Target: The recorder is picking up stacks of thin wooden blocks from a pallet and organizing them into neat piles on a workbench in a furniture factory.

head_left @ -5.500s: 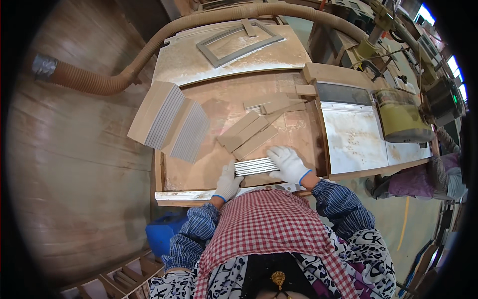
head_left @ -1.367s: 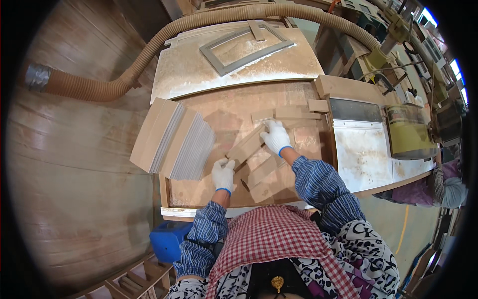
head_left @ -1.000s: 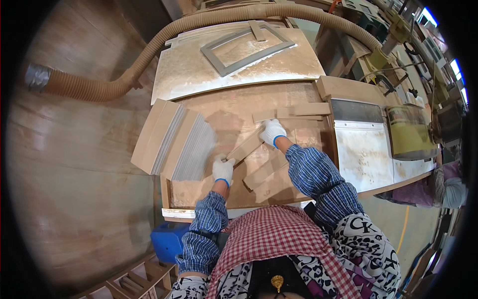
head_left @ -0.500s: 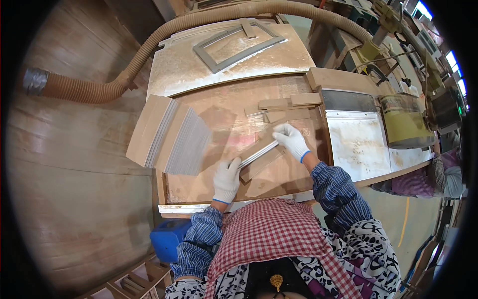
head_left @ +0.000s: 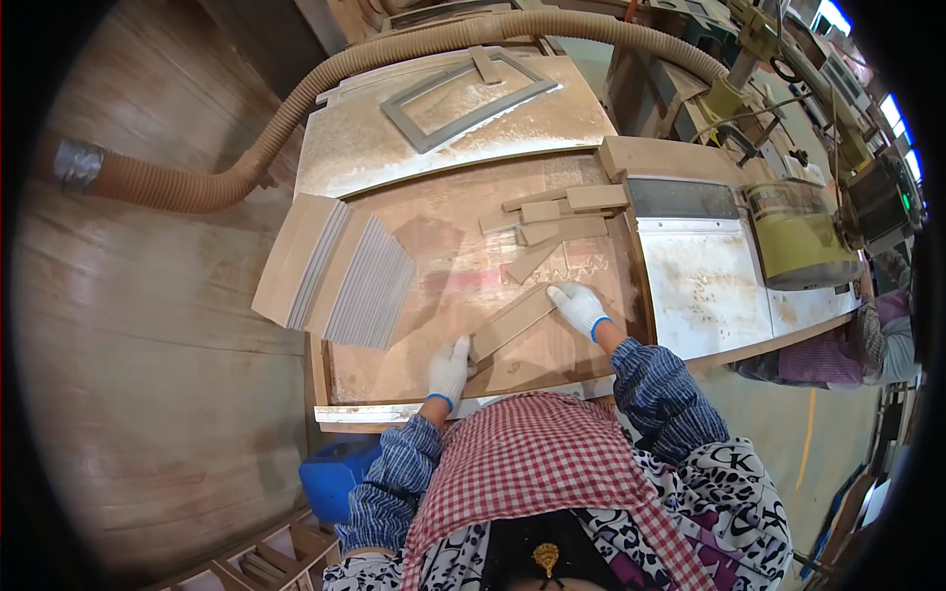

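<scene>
A brown fibreboard strip [head_left: 512,321] slants across the near middle of the workbench, its broad face upward. My left hand [head_left: 448,369], in a white knit glove, closes on its lower left end. At the opposite end my right hand [head_left: 579,307], gloved alike, grips the upper right corner. Whether more strips lie beneath this one I cannot tell. Just beyond, a single loose strip [head_left: 536,259] rests at an angle, close to a small heap of similar strips [head_left: 567,215].
Tall stacks of fibreboard pieces [head_left: 360,276] lean at the left. Farther back, a grey frame [head_left: 463,98] lies on a dusty board. A ribbed hose [head_left: 296,108] arches behind. On the right stands a yellow-green machine [head_left: 803,236] beside a white metal plate [head_left: 690,286].
The strips held on edge have turned broad face up and come nearer to me. Both hands moved slightly toward me. Loose pieces beyond them now show more fully.
</scene>
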`<action>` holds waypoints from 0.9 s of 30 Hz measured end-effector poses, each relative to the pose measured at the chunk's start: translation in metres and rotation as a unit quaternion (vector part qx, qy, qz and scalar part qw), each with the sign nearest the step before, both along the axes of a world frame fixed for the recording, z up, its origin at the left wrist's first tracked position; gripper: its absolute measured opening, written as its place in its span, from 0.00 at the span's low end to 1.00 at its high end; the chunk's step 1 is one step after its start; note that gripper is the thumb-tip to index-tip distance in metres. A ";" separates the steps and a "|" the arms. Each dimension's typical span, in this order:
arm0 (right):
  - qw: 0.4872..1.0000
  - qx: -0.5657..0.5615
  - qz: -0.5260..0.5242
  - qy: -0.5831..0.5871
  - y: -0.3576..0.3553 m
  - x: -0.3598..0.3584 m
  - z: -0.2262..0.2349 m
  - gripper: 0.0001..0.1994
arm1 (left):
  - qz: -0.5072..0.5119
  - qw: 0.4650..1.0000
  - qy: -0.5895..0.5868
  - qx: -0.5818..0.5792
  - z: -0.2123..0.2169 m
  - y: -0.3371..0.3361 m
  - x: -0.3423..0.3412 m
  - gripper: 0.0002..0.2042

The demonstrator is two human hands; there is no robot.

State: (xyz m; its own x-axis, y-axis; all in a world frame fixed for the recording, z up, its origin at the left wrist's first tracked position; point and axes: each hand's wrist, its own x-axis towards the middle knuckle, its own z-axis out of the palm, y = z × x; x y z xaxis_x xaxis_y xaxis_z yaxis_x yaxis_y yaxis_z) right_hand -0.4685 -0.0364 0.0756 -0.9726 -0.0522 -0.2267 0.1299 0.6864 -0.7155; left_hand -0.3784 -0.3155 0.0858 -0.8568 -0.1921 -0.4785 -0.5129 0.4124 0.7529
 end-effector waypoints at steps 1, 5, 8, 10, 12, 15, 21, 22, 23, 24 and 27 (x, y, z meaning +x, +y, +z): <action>1.000 0.007 0.026 -0.011 -0.002 0.000 0.003 0.21 | 0.011 1.000 0.004 0.026 -0.002 0.001 0.001 0.21; 0.996 -0.035 0.077 -0.003 0.003 0.007 0.010 0.19 | -0.029 0.996 0.080 -0.021 -0.006 0.001 0.006 0.20; 0.980 -0.192 0.038 -0.033 0.012 0.023 0.003 0.24 | -0.074 0.971 0.200 -0.109 0.003 0.006 0.015 0.21; 0.982 -0.169 0.076 -0.022 0.006 0.036 0.028 0.27 | -0.041 0.962 0.250 -0.106 0.006 -0.001 0.025 0.24; 0.983 -0.143 0.112 -0.009 0.002 0.044 0.037 0.31 | -0.133 0.948 0.248 -0.146 0.006 -0.009 0.028 0.31; 0.976 0.077 0.187 0.076 0.001 0.052 0.035 0.35 | -0.219 0.930 0.169 -0.242 0.006 -0.004 0.029 0.34; 0.945 0.147 0.193 0.218 -0.002 0.059 0.007 0.36 | -0.245 0.885 0.267 -0.292 -0.002 0.001 0.030 0.35; 0.941 0.149 0.210 0.219 -0.001 0.059 0.009 0.36 | -0.241 0.886 0.266 -0.294 -0.005 -0.002 0.030 0.35; 0.936 0.151 0.228 0.221 0.000 0.058 0.011 0.36 | -0.239 0.889 0.278 -0.274 -0.007 -0.006 0.031 0.34; 0.935 0.150 0.231 0.225 0.002 0.056 0.015 0.36 | -0.238 0.891 0.291 -0.253 -0.004 -0.009 0.030 0.33; 0.952 0.091 0.253 0.150 0.009 0.048 0.033 0.35 | -0.238 0.928 0.263 -0.118 0.012 -0.021 0.023 0.31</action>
State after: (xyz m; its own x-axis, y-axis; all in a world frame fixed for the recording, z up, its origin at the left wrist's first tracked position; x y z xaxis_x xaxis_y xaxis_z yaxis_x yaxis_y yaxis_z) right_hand -0.4205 -0.0269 0.1084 -0.8561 -0.5167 0.0081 -0.4413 0.7227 -0.5319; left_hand -0.3557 -0.3366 0.0974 -0.9742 0.2226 0.0362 0.1823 0.6828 0.7075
